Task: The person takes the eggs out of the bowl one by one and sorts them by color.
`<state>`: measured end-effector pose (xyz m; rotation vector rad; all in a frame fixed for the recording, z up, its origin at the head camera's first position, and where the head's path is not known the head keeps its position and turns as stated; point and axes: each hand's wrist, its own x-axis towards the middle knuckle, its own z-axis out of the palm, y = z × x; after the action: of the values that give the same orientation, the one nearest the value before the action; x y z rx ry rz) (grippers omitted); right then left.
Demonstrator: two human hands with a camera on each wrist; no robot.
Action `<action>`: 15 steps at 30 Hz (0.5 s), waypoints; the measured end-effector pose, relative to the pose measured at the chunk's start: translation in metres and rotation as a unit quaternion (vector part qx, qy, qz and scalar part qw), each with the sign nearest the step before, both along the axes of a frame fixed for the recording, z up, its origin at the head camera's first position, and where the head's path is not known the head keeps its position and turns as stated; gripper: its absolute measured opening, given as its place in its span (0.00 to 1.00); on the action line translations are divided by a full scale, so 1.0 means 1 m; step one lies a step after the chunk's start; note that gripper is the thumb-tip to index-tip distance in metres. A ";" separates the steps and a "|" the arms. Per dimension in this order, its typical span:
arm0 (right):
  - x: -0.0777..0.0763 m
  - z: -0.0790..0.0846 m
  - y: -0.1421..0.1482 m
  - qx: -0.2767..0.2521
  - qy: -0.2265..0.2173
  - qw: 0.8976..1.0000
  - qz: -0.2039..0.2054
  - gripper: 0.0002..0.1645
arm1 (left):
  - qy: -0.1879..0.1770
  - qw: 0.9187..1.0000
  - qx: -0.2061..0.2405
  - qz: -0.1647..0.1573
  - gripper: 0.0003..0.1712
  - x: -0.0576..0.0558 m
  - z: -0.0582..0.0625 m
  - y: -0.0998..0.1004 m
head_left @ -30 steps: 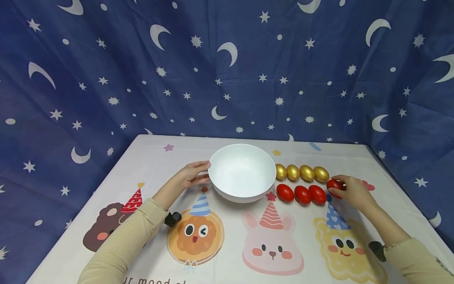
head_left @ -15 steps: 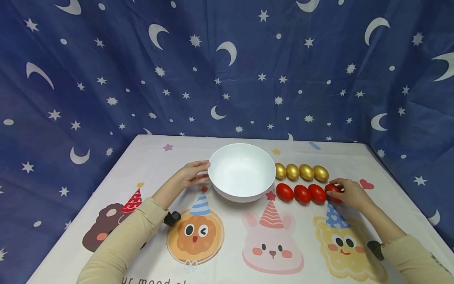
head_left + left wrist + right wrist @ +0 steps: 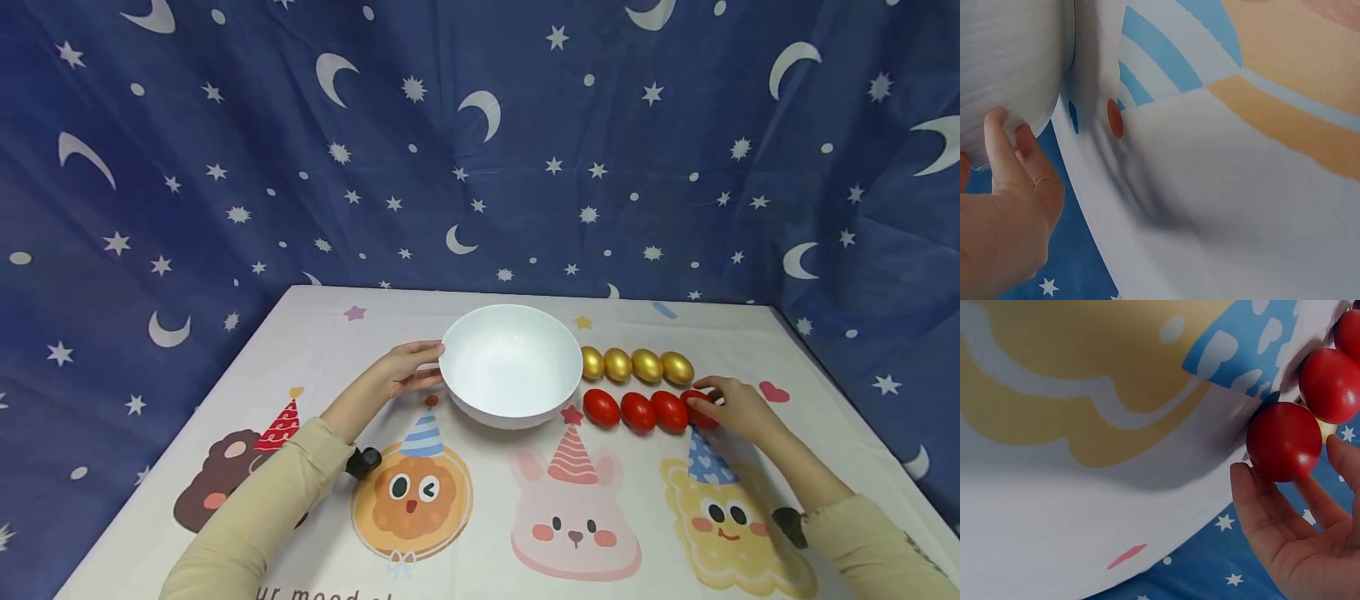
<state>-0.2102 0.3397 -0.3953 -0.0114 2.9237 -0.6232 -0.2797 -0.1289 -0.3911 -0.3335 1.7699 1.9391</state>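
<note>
A white bowl (image 3: 510,358) stands near the middle of the table. My left hand (image 3: 408,367) rests against its left side, its fingertips on the outer wall in the left wrist view. Several red eggs (image 3: 637,412) lie in a row to the right of the bowl, with a row of several gold eggs (image 3: 647,365) behind them. My right hand (image 3: 738,407) holds the rightmost red egg (image 3: 1284,442) at the end of that row, fingers and thumb around it. Part of this egg is hidden by the fingers in the head view.
The white tablecloth (image 3: 480,517) carries printed cartoon animals and party hats. A dark blue curtain (image 3: 525,167) with moons and stars hangs behind and beside the table. A black wrist camera (image 3: 363,462) sits at the left cuff, another black camera (image 3: 790,527) at the right.
My right hand has moved slightly left with the rightmost red egg, bringing it up against its neighbour in the row. My left hand and the bowl have stayed in place.
</note>
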 end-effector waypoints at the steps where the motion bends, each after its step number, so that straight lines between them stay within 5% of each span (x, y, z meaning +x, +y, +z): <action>1: 0.000 0.000 0.000 0.000 0.000 1.000 0.000 0.28 | -0.001 1.000 0.000 -0.001 0.29 -0.001 0.000 0.000; 15: -0.001 -0.002 0.000 0.027 0.014 1.000 0.003 0.25 | -0.013 1.000 0.003 0.008 0.29 0.000 -0.009 -0.001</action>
<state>-0.2108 0.3393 -0.3975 -0.0241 2.9648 -0.5469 -0.2792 -0.1298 -0.4001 -0.3693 1.7486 1.9423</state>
